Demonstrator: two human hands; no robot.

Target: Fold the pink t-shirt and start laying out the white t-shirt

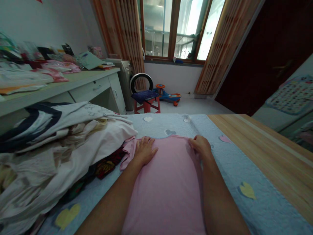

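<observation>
A pink T-shirt [168, 182] lies spread on a light blue cloth with heart shapes [261, 182], its top edge pointing away from me. My left hand [145, 150] rests flat on the shirt's upper left part, fingers stretched out, beside a short sleeve. At the upper right corner my right hand [201, 147] has its fingers closed on the edge of the shirt. The fabric is drawn in along the right side, under my right forearm. The shirt's lower end runs out of view.
A heap of crumpled clothes [80, 143] lies to the left. Bare wood [264, 140] borders the cloth on the right. Beyond stand a red stool [147, 106] and a blue ride-on toy [168, 95]. A cluttered white desk [90, 86] lines the left wall.
</observation>
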